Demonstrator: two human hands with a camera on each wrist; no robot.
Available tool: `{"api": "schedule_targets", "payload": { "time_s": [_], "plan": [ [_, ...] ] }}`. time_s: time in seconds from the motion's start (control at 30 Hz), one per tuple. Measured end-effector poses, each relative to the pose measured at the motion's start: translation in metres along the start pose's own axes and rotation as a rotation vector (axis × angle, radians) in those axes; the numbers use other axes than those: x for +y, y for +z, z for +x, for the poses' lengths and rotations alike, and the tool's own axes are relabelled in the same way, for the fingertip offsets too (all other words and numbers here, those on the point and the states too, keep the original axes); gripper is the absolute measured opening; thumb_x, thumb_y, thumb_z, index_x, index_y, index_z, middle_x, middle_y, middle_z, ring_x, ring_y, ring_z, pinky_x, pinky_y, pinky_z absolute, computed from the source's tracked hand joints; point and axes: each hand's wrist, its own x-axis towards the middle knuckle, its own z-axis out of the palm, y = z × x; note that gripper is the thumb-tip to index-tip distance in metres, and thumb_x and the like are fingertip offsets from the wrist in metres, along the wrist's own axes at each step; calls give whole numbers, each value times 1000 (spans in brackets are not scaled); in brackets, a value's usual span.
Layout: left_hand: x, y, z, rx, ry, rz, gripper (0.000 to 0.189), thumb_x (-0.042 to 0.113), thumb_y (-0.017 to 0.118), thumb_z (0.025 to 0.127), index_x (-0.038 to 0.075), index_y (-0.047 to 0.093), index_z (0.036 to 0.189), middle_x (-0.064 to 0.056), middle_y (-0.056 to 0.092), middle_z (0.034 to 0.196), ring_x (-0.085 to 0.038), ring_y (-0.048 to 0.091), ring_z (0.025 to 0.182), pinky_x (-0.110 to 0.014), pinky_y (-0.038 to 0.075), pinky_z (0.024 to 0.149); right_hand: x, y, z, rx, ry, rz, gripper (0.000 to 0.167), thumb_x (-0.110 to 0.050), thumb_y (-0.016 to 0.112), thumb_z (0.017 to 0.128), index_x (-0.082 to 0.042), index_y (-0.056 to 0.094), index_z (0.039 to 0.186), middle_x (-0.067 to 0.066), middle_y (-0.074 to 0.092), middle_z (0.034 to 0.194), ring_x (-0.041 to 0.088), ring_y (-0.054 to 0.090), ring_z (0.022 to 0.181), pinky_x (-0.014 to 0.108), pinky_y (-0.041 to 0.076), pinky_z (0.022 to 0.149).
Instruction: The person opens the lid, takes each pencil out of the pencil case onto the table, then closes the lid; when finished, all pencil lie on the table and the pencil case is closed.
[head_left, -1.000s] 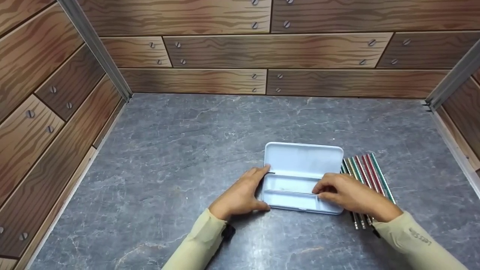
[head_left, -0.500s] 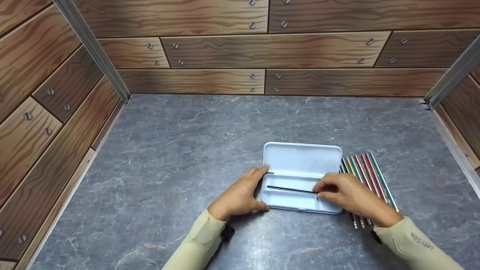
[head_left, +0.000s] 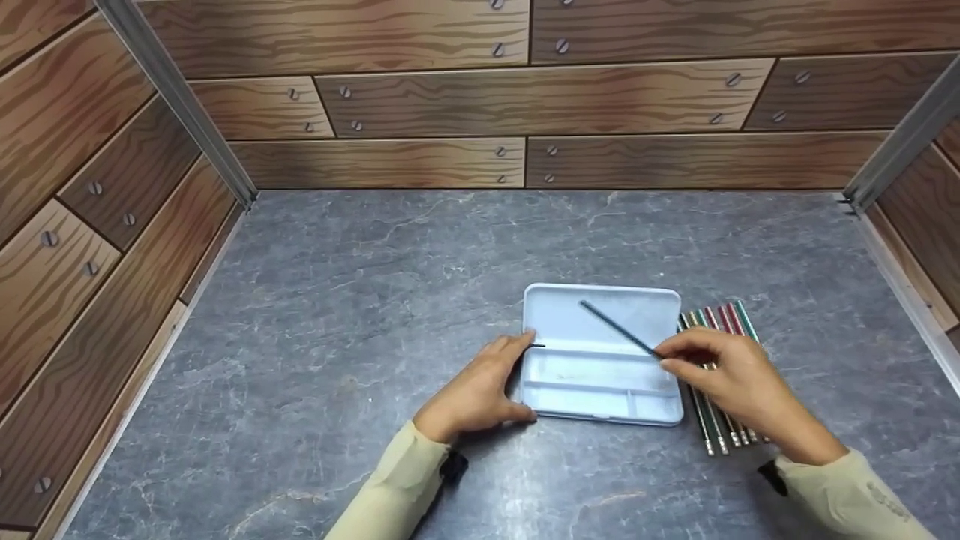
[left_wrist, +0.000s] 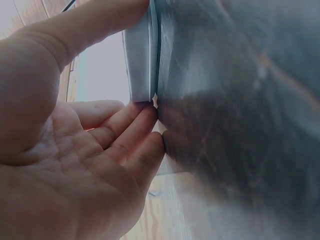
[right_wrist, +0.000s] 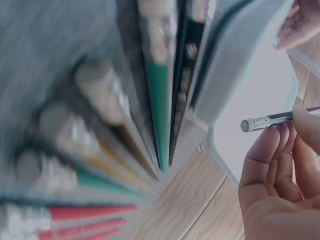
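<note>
A pale blue pencil case (head_left: 600,368) lies unfolded on the table, its lid toward the back and its divided tray nearer me. My left hand (head_left: 478,390) grips the tray's left end, thumb at the front corner and fingers by the hinge; the left wrist view shows the fingertips against the case's edge (left_wrist: 137,65). Over the case, my right hand (head_left: 727,375) pinches a dark pencil (head_left: 619,328) near its eraser end, the other end slanting up and left across the lid. In the right wrist view the pencil's white eraser (right_wrist: 245,125) pokes out past the fingertips.
Several pencils (head_left: 701,420) in green, yellow, red and black lie side by side along the case's right side, erasers toward me, partly under my right hand. Wood-patterned walls (head_left: 420,161) enclose the grey marbled table (head_left: 360,300) at the back and sides.
My right hand has risen from the tray and shifted right, bringing up the dark pencil, which lay along the tray divider half a second ago. The left hand keeps its hold on the case.
</note>
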Motion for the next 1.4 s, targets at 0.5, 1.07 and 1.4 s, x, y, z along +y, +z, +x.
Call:
{"api": "schedule_targets", "payload": {
  "time_s": [0.5,1.07,1.4],
  "plan": [
    [0,-1,1,6,12,8,113,18,98,85,6,32,176,-12,55,163,-26,51,151,-42,42,134,45,-57,-35,152,252,-6,25,-3,84,97,8,81,118,-44,67,94,-15,66,82,7,56,71],
    [-1,2,1,2,-4,-12,115,17,98,84,6,31,177,-13,53,164,-27,51,152,-44,42,135,82,-90,-56,65,518,-362,31,-23,81,97,4,84,113,21,85,101,-6,56,71,25,42,60],
    [-1,0,0,5,4,-7,113,17,97,85,7,32,177,-12,54,164,-26,51,150,-43,43,134,82,-88,-47,-45,572,-351,33,-26,79,99,3,84,114,27,83,107,16,70,82,33,48,67]
  ]
}}
